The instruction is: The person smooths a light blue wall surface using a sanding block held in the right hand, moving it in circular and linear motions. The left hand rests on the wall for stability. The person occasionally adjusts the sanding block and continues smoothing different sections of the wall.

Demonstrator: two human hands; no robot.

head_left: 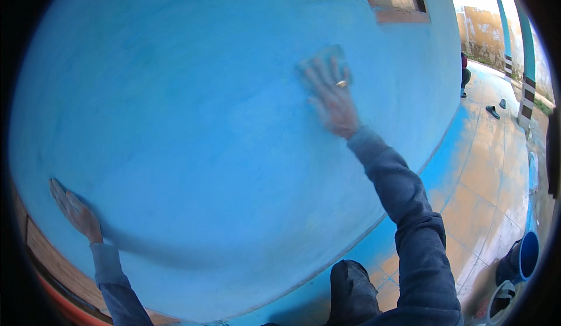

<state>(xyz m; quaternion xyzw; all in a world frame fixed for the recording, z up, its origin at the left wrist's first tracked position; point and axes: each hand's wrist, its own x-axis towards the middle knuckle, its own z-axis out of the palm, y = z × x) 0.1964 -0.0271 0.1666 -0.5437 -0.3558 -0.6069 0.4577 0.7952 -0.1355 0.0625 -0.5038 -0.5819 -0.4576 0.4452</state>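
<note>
Blue-painted wall [222, 121] spans the left and centre. The right hand [332, 101], wearing a ring [342, 83], presses a thin, blurred sheet [335, 51] to it with outstretched fingers, left of and below the window frame [402, 16]. At left, the left hand [76, 212] lies straight-fingered against the wall. Near right, a blue bucket [509, 263] sits on floor tiles [479, 168].

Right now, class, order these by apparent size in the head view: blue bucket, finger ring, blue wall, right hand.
Largest to smallest:
1. Blue wall
2. Right hand
3. Blue bucket
4. Finger ring
</note>
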